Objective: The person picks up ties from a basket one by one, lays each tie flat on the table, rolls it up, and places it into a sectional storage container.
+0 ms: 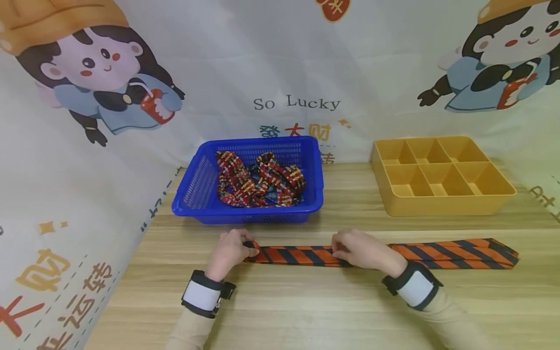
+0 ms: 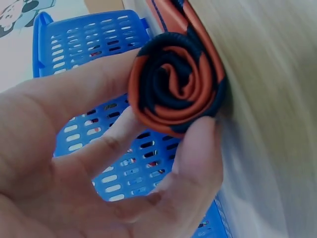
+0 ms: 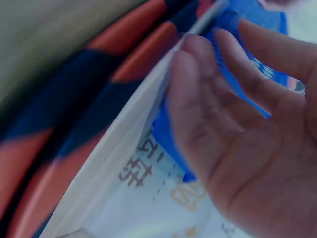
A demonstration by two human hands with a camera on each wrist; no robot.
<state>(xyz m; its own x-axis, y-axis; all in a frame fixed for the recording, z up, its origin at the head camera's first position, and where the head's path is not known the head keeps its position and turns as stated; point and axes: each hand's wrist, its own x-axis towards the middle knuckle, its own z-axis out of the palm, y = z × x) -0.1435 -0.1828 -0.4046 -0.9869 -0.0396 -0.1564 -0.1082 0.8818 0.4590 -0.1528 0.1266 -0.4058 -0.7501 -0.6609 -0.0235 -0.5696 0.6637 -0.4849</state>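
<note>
An orange and navy striped necktie (image 1: 297,254) lies lengthwise across the table, its broad pointed end to the right. Its left end is wound into a coil (image 2: 173,91), which my left hand (image 1: 229,249) pinches between thumb and fingers; the spiral faces the left wrist camera. My right hand (image 1: 360,248) rests over the middle of the tie, fingers loosely bent and fingertips at its strip. From the right wrist view, the palm (image 3: 247,153) looks free of any held thing, with the striped fabric running past the fingertips.
Behind the left hand stands a blue perforated basket (image 1: 247,217) with several crumpled red-patterned fabric pieces (image 1: 238,187) and some dark blue cloth. A yellow box with several compartments (image 1: 446,204) sits at the back right. A printed cloth (image 1: 210,78) hangs behind the table.
</note>
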